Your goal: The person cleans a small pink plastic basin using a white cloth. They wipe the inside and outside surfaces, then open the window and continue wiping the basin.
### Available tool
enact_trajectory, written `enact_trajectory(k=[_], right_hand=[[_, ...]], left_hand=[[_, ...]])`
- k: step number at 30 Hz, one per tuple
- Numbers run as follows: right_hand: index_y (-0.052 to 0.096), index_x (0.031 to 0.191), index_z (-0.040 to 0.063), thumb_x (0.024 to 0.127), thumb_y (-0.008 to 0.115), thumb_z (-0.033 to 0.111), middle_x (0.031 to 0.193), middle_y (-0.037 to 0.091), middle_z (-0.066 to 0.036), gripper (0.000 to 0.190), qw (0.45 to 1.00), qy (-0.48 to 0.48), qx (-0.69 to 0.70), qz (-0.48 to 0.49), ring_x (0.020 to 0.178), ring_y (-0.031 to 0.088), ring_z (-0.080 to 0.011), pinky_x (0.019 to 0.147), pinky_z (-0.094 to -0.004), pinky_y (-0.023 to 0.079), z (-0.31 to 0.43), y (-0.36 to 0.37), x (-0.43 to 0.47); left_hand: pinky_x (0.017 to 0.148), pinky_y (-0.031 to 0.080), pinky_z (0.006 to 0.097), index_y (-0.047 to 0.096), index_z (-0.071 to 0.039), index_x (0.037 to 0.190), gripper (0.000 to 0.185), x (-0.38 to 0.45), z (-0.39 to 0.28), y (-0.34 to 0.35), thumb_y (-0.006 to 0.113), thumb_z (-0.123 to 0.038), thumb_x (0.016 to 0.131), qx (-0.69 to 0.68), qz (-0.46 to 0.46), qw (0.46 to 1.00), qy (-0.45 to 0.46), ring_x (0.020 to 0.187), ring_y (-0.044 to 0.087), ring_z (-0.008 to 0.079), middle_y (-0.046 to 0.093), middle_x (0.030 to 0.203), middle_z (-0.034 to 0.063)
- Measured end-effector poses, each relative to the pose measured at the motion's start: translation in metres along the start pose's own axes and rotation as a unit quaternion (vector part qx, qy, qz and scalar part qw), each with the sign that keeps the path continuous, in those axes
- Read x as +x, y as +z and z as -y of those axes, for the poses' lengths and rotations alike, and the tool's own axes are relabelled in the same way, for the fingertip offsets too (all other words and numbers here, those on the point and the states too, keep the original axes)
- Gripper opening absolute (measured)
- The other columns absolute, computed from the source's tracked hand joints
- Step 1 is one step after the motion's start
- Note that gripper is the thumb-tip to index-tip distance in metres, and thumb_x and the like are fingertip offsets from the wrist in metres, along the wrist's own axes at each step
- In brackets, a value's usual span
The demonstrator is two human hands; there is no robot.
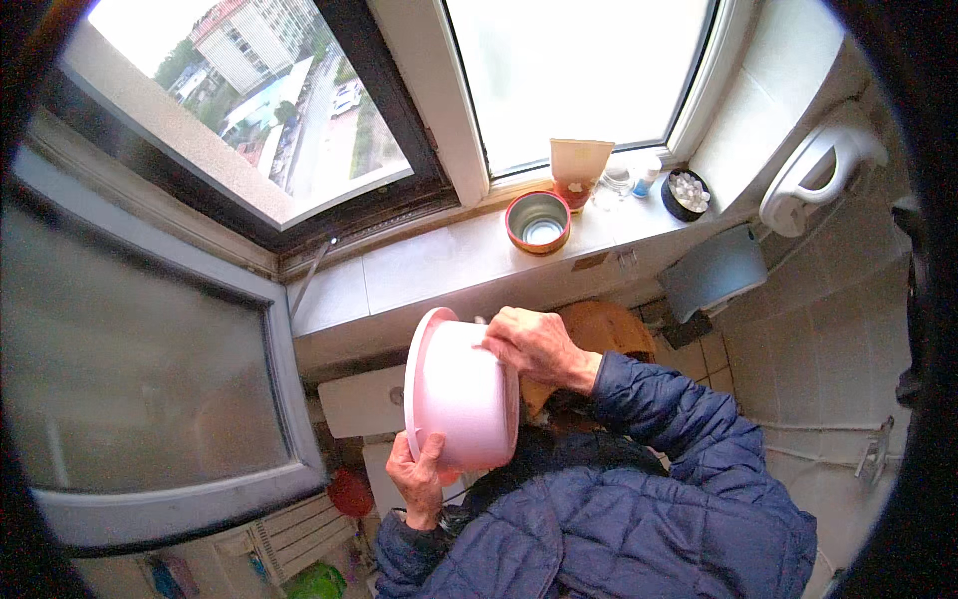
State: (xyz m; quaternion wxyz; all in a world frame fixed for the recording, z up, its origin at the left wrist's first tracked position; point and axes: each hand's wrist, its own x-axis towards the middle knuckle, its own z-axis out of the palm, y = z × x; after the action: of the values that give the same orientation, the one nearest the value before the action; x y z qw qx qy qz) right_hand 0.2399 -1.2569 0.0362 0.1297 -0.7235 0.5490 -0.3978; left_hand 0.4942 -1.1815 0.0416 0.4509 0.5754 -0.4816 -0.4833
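A pink plastic basin, tilted onto its side with its rim to the left, is in front of me below the windowsill. My left hand grips its lower rim, thumb on the outer wall. Against the upper outer wall lies my right hand, fingers bent, with a small pale bit showing at the fingertips; whether it holds something there I cannot tell. The basin's inside is turned away from view.
The sill bears a red-rimmed metal tin, a standing tube, a glass jar, a small white bottle and a black bowl of white pebbles. An opened window sash juts in at left. An orange-brown rounded object is below.
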Motion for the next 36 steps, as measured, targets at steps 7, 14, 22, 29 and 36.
enact_trajectory(k=[7, 14, 22, 29, 36], right_hand=[[0.062, 0.097, 0.009, 0.078, 0.064, 0.020, 0.098, 0.064, -0.007, 0.022, 0.935, -0.334, -0.041, 0.111, 0.088, 0.066, -0.0198, 0.067, -0.0323, 0.058, 0.053, 0.028, -0.045], [0.060, 0.090, 0.008, 0.080, 0.063, 0.020, 0.088, 0.063, -0.009, 0.015, 0.985, -0.069, -0.119, 0.099, 0.080, 0.068, -0.0268, 0.067, -0.0397, 0.058, 0.028, 0.023, 0.013], [0.062, 0.097, 0.012, 0.079, 0.064, 0.021, 0.088, 0.062, -0.005, 0.021, 0.987, -0.142, -0.064, 0.038, 0.081, 0.069, -0.0241, 0.069, -0.0394, 0.058, 0.037, 0.050, 0.007], [0.065, 0.102, 0.007, 0.097, 0.062, 0.034, 0.097, 0.071, -0.020, 0.029, 0.966, 0.160, 0.065, 0.192, 0.097, 0.069, -0.0393, 0.081, -0.0481, 0.053, -0.035, 0.049, 0.029], [0.062, 0.117, 0.011, 0.094, 0.064, 0.020, 0.089, 0.072, -0.017, 0.025, 0.969, 0.091, 0.170, 0.153, 0.083, 0.072, -0.0345, 0.073, -0.0442, 0.056, -0.034, 0.015, 0.041]], left_hand=[[0.073, 0.048, 0.0248, 0.065, -0.001, 0.102, 0.036, 0.020, 0.013, 0.004, 0.072, -0.036, 0.097, -0.034, -0.004, 0.999, -0.002, 0.079, 0.057, 0.0088, 0.066, 0.090, -0.0005], [0.071, 0.048, 0.0235, 0.066, -0.001, 0.104, 0.043, 0.016, 0.010, -0.003, 0.069, -0.043, 0.098, -0.032, 0.048, 0.998, -0.003, 0.078, 0.055, 0.0073, 0.064, 0.087, -0.0014], [0.061, 0.050, 0.0252, 0.068, 0.002, 0.101, 0.042, 0.015, 0.025, -0.018, 0.072, -0.040, 0.096, -0.035, 0.077, 0.996, 0.037, 0.069, 0.059, 0.0080, 0.067, 0.077, -0.0001], [0.062, 0.052, 0.0268, 0.070, 0.001, 0.096, 0.023, 0.003, 0.035, -0.030, 0.080, -0.019, 0.089, 0.031, 0.078, 0.996, 0.032, 0.068, 0.062, 0.0088, 0.070, 0.077, 0.0037], [0.062, 0.052, 0.0291, 0.070, -0.001, 0.092, 0.015, 0.000, 0.033, -0.050, 0.079, -0.010, 0.087, 0.073, 0.120, 0.982, 0.130, 0.070, 0.066, 0.0124, 0.072, 0.077, 0.0061]])
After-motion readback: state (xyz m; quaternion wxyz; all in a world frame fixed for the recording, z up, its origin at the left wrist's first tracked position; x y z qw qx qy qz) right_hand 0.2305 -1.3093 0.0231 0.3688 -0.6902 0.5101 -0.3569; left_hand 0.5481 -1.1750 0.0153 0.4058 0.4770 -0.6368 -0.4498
